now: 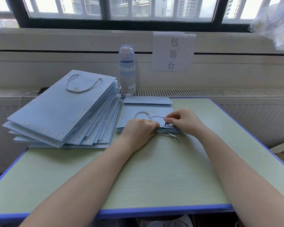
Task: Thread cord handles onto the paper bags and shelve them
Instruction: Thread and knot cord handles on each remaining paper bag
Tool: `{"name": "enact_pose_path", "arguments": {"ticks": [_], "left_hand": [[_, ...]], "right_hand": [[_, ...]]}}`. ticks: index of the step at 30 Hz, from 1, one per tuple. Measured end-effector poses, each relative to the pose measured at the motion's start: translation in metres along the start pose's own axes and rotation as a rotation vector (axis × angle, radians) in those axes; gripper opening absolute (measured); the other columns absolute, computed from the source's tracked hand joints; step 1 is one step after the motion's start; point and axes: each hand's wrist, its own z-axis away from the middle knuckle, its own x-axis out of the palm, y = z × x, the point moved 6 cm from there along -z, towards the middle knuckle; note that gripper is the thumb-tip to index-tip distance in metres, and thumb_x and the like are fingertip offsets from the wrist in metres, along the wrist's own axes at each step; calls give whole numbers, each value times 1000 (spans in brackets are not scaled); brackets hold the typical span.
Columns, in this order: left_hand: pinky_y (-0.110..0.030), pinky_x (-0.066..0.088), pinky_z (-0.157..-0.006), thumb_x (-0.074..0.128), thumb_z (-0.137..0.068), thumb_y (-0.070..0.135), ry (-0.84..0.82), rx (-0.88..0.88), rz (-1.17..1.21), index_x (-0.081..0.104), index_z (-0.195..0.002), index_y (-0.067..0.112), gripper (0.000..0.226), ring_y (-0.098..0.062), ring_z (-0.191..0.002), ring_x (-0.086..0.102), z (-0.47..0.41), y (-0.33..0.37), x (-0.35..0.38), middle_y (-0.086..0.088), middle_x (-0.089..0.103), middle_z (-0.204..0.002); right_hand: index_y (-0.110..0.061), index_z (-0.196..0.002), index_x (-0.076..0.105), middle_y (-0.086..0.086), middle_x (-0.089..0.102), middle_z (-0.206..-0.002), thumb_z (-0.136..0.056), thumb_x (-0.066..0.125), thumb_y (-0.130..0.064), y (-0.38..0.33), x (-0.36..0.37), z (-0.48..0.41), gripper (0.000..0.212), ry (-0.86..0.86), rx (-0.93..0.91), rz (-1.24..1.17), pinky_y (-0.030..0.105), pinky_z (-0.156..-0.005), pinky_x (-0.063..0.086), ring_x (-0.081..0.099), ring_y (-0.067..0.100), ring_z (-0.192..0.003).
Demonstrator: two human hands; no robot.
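Pale-blue paper bag [129, 116] lies on bench [154, 161]; left hand [140, 128] grips its edge, right hand [182, 120] pinches cord [143, 113] tip there: threading step, next likely needs the tip pushed through.

Two hands meet at centre frame, left hand [140, 128] and right hand [182, 122], on one flat bag [128, 117]. Two white cords show there: one upper cord [159, 117] on it, one lower cord [170, 135] at its near edge. Left, one stack of bags [56, 112], too many to count, shows one looped handle [79, 92]. Behind: one bottle [127, 71], one sign [173, 51].
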Motion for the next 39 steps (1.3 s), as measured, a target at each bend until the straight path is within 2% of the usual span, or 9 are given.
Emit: {"name": "enact_pose_path", "arguments": {"ticks": [3, 8, 12, 15, 18, 21, 27, 33, 39], "left_hand": [[-20, 31, -41, 67, -62, 14, 102, 49, -24, 71, -77, 20, 17, -21, -48, 60, 0, 3, -6, 3, 68, -64], [-20, 38, -41, 41, -78, 25, 226, 16, -28, 70, -77, 22, 30, -20, -51, 62, 2, 2, -12, 8, 70, -71], [-25, 52, -47, 49, -83, 26, 353, -86, 69, 75, -84, 18, 26, -19, -60, 68, 2, -9, -23, 5, 73, -78], [-30, 55, -53, 53, -86, 28, 394, -150, 124, 75, -86, 16, 26, -19, -67, 70, 3, -17, -29, 2, 74, -81], [-32, 55, -53, 52, -87, 29, 398, -176, 120, 75, -88, 16, 27, -20, -68, 70, 4, -20, -33, 1, 74, -82], [-32, 55, -53, 52, -87, 30, 407, -201, 117, 75, -89, 17, 27, -20, -68, 70, 4, -22, -35, 1, 74, -82], [-31, 55, -56, 60, -87, 24, 403, -217, 149, 75, -90, 16, 18, -19, -71, 70, 4, -23, -36, 2, 74, -84], [-31, 54, -64, 55, -88, 24, 405, -206, 169, 75, -91, 14, 22, -22, -71, 68, 3, -21, -36, 1, 74, -84], [-38, 47, -80, 68, -84, 18, 491, -58, 117, 75, -87, 12, 10, -20, -92, 55, 0, -15, -40, 0, 69, -92]], "right_hand": [[-12, -88, 74, -9, 64, -68, -88, 65, -18, -3, 4, 0, 10, -8, -10, 26, 3, -53, 36, 53, -9, -55], [-17, -92, 75, -7, 68, -85, -88, 65, -26, -3, 3, 2, 14, -30, 17, 71, 2, -56, 34, 51, -4, -69], [-26, -86, 71, 4, 70, -88, -93, 56, -32, -9, -9, 4, 17, 29, 9, -45, 21, -62, 39, 56, 22, -72], [-26, -100, 72, -10, 68, -88, -92, 57, -31, -15, -18, 7, 17, 86, -43, -155, 16, -69, 42, 60, 20, -88], [-28, -94, 73, -10, 66, -88, -90, 62, -27, -20, -14, 9, 12, 56, -137, -71, 8, -60, 36, 53, 16, -78], [-26, -94, 73, -9, 65, -95, -84, 69, -22, -24, -12, 10, 11, 40, -238, 42, 6, -65, 36, 52, 4, -80], [-18, -89, 75, -11, 60, -83, -88, 65, -17, -35, -16, 12, 10, 115, -368, 200, 3, -65, 34, 52, 6, -75], [-3, -94, 69, 1, 55, -85, -95, 52, -9, -40, -11, 11, 19, 129, -370, 272, 19, -68, 28, 44, 16, -78], [-4, -86, 63, 0, 48, -80, -98, 42, -12, -42, -8, 10, 25, 233, -270, 289, 27, -69, 28, 41, 18, -81]]}}
